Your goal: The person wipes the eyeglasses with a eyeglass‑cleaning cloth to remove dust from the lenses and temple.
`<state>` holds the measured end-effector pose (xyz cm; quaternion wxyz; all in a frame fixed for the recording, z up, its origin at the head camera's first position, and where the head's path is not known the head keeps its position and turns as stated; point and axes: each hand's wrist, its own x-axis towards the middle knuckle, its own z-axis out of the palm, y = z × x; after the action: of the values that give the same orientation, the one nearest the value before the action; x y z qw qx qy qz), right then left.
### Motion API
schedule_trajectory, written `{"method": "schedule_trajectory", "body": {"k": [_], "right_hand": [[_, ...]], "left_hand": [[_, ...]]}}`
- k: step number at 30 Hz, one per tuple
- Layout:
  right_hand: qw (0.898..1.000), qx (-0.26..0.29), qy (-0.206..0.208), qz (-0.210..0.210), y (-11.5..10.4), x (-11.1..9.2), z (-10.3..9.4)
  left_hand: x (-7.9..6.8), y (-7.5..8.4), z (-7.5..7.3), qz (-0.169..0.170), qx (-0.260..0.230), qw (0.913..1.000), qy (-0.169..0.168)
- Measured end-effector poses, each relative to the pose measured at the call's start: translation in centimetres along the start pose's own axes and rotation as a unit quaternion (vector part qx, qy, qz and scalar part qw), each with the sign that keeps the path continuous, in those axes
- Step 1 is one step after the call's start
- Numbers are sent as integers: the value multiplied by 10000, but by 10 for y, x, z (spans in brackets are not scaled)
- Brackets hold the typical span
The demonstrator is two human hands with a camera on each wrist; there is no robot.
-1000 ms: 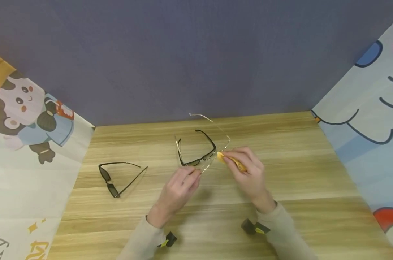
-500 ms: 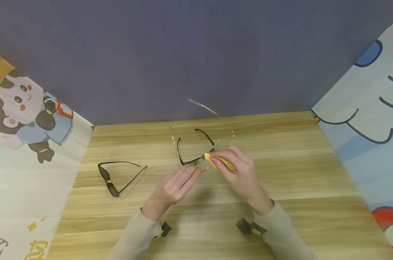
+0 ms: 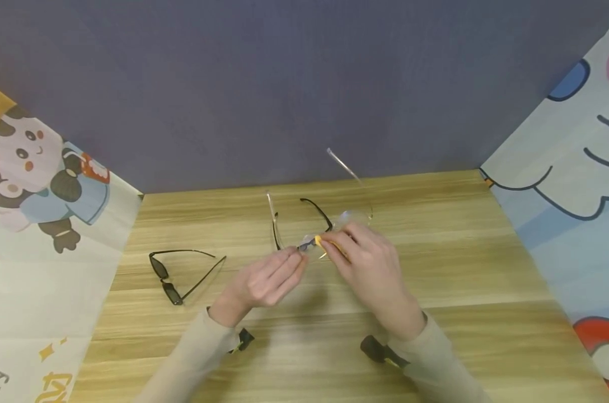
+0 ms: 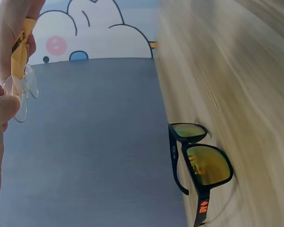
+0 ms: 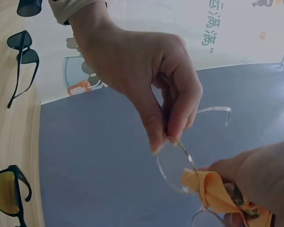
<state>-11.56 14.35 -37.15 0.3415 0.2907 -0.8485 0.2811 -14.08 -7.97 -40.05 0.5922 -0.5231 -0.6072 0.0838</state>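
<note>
A pair of clear, thin-rimmed eyeglasses is held up off the table. My left hand pinches one end of the rim between thumb and fingers. Bunched in my right hand is a yellow cleaning cloth with dark print, its folded tip against the lens my left hand pinches. In the head view the temples of the eyeglasses point away from me, and my fingers hide part of the frame. Black sunglasses with yellow mirrored lenses lie on the table beyond my hands, partly covered in the head view.
A second pair of black sunglasses, with dark lenses, rests unfolded on the left of the wood-grain table. A grey-blue panel rises behind the table, and printed cartoon panels stand at both sides.
My right hand and the cloth have moved left, closer to my left hand. The eyeglasses have turned, so one temple's tip now sits farther up and right. Both pairs of sunglasses stay put.
</note>
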Motion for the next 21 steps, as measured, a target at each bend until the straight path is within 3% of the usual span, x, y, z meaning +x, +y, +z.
{"method": "schedule_trajectory", "body": {"k": [5, 14, 21], "right_hand": [[9997, -185, -55, 114, -5, 3, 1], [9983, 436, -359, -109, -13, 5, 10], [9976, -183, -655, 104, -13, 8, 1]], "left_hand": [[1, -4, 4, -8, -43, 9999, 95], [-1, -6, 8, -107, -177, 9998, 37], [1, -7, 8, 183, -147, 9997, 44]]}}
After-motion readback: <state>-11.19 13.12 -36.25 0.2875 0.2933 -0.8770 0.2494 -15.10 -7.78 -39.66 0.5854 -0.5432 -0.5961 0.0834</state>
